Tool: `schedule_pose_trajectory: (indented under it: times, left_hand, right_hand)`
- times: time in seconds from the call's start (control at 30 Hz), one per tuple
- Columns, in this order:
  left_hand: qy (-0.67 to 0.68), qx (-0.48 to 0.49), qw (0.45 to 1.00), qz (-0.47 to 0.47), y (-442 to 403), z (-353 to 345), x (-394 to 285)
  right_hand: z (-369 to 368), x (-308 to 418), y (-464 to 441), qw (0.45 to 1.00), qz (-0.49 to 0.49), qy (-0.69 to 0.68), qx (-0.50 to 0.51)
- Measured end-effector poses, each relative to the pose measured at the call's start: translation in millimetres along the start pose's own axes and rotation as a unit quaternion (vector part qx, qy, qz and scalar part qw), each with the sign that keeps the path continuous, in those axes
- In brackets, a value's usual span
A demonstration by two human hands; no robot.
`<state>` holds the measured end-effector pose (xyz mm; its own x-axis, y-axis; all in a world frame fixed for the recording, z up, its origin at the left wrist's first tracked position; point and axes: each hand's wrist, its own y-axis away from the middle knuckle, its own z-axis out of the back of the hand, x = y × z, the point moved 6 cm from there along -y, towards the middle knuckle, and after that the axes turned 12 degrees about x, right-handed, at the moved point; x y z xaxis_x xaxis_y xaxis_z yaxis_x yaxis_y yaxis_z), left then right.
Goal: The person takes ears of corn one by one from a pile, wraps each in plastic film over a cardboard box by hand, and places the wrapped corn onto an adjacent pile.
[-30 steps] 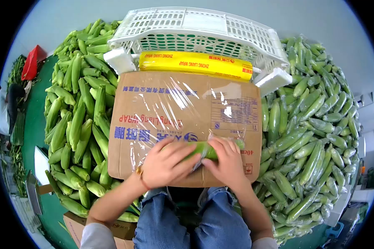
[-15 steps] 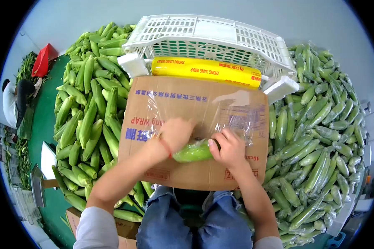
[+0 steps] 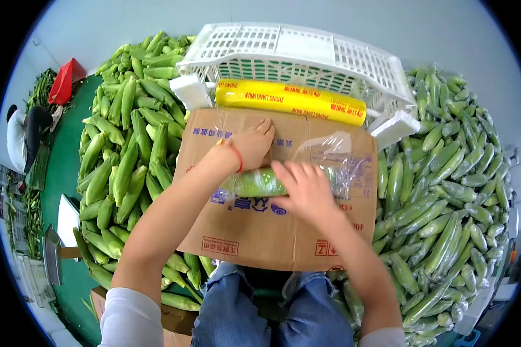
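Note:
A green ear of corn [image 3: 259, 184] in its husk lies across the cardboard box [image 3: 260, 237], with clear film around it and bunched past its right end. My right hand [image 3: 302, 188] is closed over the corn's right half, fingers on the far side and thumb on the near side. Beyond the corn, my left hand [image 3: 252, 143] rests on the film-covered cardboard, its fingers stretched out; its wrist, with a red band, is by the corn's left part. Behind both hands lies a yellow roll of cling film [image 3: 289, 102], held between white foam blocks [image 3: 191, 91].
A white plastic crate [image 3: 298, 49] stands behind the roll. Unwrapped corn [image 3: 124, 168] is heaped at the left, film-wrapped corn [image 3: 440, 214] at the right. Farther left are another person [image 3: 18, 139], a red container [image 3: 65, 81] and a scale-like device [image 3: 52, 254].
The corn has moved away from me across the box, toward the roll. My left hand has shifted forward and flattened out; my right hand has moved forward with the corn.

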<state>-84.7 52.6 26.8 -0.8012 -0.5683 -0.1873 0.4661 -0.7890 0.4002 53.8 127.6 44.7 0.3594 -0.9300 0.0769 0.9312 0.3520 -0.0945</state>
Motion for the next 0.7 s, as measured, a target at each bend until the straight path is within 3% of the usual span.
schedule_pose_trajectory:
  times: [0.03,0.13,0.17,0.23,0.27,0.37,0.43,0.47,0.5,0.53,0.57,0.63,0.67,0.7]
  left_hand:
    - [0.004,0.102,0.995,0.006,-7.6,-14.9,-2.2]
    - [-0.048,0.034,0.998,-0.020,-8.7,-19.0,0.2]
    - [-0.038,0.049,0.998,-0.017,-8.0,-22.1,2.3]
    - [-0.016,0.075,0.997,-0.014,0.2,-14.4,-5.2]
    - [-0.034,0.032,0.999,-0.014,2.6,-13.5,-4.4]
    - [0.074,0.022,0.997,-0.032,14.7,-4.3,0.7]
    - [0.183,-0.184,0.962,-0.084,45.5,3.1,-3.0]
    - [0.203,-0.300,0.925,-0.112,72.1,3.9,-17.6]
    - [0.116,-0.385,0.902,-0.155,99.0,-1.8,-45.3]
    - [0.132,-0.386,0.889,-0.207,123.0,-1.2,-79.5]
    - [0.135,-0.399,0.877,-0.230,135.6,-0.5,-107.0]
    - [0.308,-0.445,0.825,-0.166,123.6,-8.7,-93.8]
    - [0.539,-0.405,0.700,-0.237,115.3,-8.5,-88.2]
    - [0.733,-0.325,0.524,-0.290,108.2,-1.0,-90.2]
  right_hand:
    - [-11.0,-3.9,-4.6,0.999,-0.007,-0.022,0.037]
    - [-15.8,3.7,-6.3,0.990,-0.002,-0.112,0.081]
    - [-6.4,14.6,5.7,0.992,0.038,-0.121,-0.004]
    - [0.5,40.2,39.9,0.982,0.047,-0.165,0.082]
    - [3.1,53.4,61.1,0.972,0.059,-0.196,0.112]
    - [9.2,83.3,124.0,0.892,0.072,-0.299,0.332]
    - [16.1,65.3,150.9,0.898,-0.014,-0.322,0.299]
    - [9.9,53.0,157.5,0.874,-0.092,-0.425,0.215]
    - [1.1,40.6,163.7,0.827,-0.168,-0.522,0.124]
    - [-6.5,42.0,166.5,0.615,-0.337,-0.696,0.155]
    - [-11.5,53.2,157.1,0.500,-0.309,-0.789,0.181]
    - [-11.8,72.4,136.1,0.247,-0.226,-0.914,0.229]
    - [-10.4,86.4,120.2,0.115,-0.123,-0.957,0.237]
    - [-12.3,103.0,107.7,-0.026,-0.016,-0.974,0.226]
